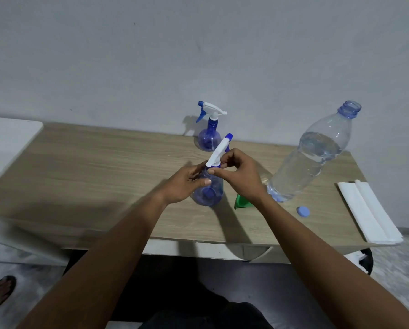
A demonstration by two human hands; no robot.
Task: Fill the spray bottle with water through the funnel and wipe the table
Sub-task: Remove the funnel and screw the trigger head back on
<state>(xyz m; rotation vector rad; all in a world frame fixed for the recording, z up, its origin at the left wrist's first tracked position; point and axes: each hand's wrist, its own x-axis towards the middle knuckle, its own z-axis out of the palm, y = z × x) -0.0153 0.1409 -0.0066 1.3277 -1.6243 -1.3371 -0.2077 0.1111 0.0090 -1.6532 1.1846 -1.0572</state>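
- The spray bottle [208,191] is being held upright on the worktop [91,167], close to the middle of its front edge.
- Its round blue body is being gripped by the left hand [186,184], whose fingers are curled round it from the left side.
- The collar under the white trigger head [218,150] is being pinched between thumb and fingers of the right hand [241,176]. The head is being carried at a tilt, with its blue nozzle pointing away towards the wall.
- A green funnel [241,203], just right of the spray bottle, is being partly hidden by the right wrist.
- An uncapped water bottle [310,160], partly filled, is being shown further right of the spray bottle, beyond the funnel.
- A blue cap [303,212] is being seen lying right of the spray bottle, just in front of the water bottle's base.
- A folded white cloth [369,210] is being seen well right of the spray bottle, at the worktop's end.
- A second sprayer [209,131] is being shown behind the spray bottle, touched by neither of the hands.
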